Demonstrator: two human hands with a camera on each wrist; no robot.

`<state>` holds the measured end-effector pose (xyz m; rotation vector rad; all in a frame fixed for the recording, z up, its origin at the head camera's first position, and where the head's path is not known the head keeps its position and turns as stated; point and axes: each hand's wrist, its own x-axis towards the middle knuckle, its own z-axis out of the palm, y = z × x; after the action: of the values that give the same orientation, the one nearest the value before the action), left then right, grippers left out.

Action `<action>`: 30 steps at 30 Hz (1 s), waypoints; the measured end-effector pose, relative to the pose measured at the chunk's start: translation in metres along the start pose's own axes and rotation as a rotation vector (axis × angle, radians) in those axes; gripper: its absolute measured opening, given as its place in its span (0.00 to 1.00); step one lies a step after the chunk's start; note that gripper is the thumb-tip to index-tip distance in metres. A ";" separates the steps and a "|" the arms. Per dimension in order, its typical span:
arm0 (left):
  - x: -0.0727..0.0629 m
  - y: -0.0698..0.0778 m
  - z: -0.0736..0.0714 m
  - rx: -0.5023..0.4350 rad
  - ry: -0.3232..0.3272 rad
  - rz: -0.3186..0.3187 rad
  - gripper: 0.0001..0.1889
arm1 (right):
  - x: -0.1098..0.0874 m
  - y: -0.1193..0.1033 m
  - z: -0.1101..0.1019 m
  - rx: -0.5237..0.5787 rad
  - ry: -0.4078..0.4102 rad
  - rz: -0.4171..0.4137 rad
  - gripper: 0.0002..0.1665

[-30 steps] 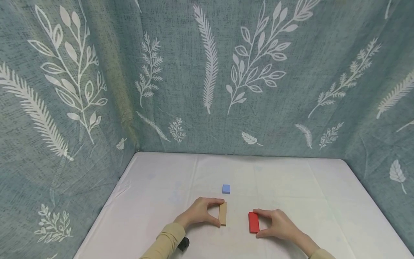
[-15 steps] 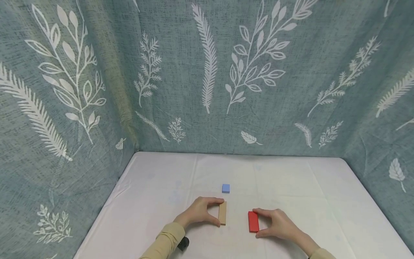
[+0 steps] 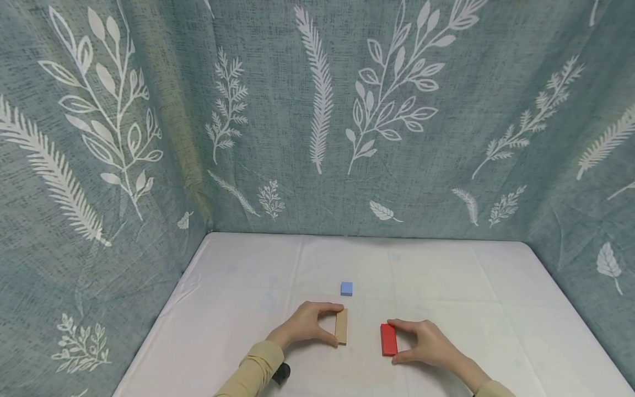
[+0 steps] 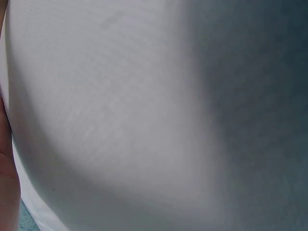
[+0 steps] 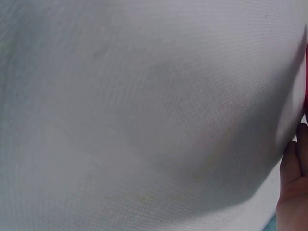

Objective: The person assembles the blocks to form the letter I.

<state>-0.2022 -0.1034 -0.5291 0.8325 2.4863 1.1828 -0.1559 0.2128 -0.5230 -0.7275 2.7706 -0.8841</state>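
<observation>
Left block [image 3: 342, 326]: our landmark, table [image 3: 456, 298] beneath it.
Left hand [image 3: 308, 324]: right there, touching the left block from its left.
Far block [image 3: 346, 289]: behind the left block, a gap between.
Right block [image 3: 389, 340]: out right of the left block, a shade nearer.
Right hand [image 3: 428, 345]: farther right of the left block, touching the right block.
Curtain [image 3: 283, 121]: way behind the left block.

Free lane between tan block [image 3: 342, 327] and red block [image 3: 389, 339]; beyond tan, blue block [image 3: 346, 289].
</observation>
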 end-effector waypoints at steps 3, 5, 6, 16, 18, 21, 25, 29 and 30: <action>0.000 0.000 0.000 0.003 -0.001 -0.002 0.39 | 0.000 0.000 0.000 -0.001 0.002 0.000 0.47; 0.000 0.000 0.000 0.002 -0.002 -0.005 0.39 | 0.000 0.000 0.000 -0.002 0.005 -0.001 0.47; 0.000 0.000 0.000 0.002 -0.002 -0.005 0.39 | 0.000 0.000 0.000 -0.004 0.006 0.000 0.47; -0.001 0.001 0.000 -0.006 0.001 -0.009 0.39 | -0.001 -0.001 0.000 -0.008 0.017 0.001 0.46; 0.000 0.001 0.000 -0.003 0.002 -0.010 0.39 | -0.001 0.000 0.000 -0.012 0.019 -0.001 0.46; 0.000 0.001 0.000 -0.003 0.003 -0.008 0.39 | -0.001 0.000 0.001 -0.016 0.020 -0.002 0.46; 0.000 0.001 0.000 -0.008 0.000 -0.005 0.39 | -0.001 0.000 0.001 -0.014 0.019 -0.002 0.45; 0.000 0.000 0.000 -0.016 -0.003 -0.004 0.39 | -0.002 -0.001 0.001 -0.007 0.022 -0.003 0.45; -0.001 0.000 0.000 -0.016 -0.002 -0.004 0.39 | -0.002 -0.001 0.001 -0.005 0.023 -0.004 0.45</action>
<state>-0.2015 -0.1032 -0.5290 0.8237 2.4722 1.1979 -0.1536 0.2126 -0.5234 -0.7279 2.7936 -0.8925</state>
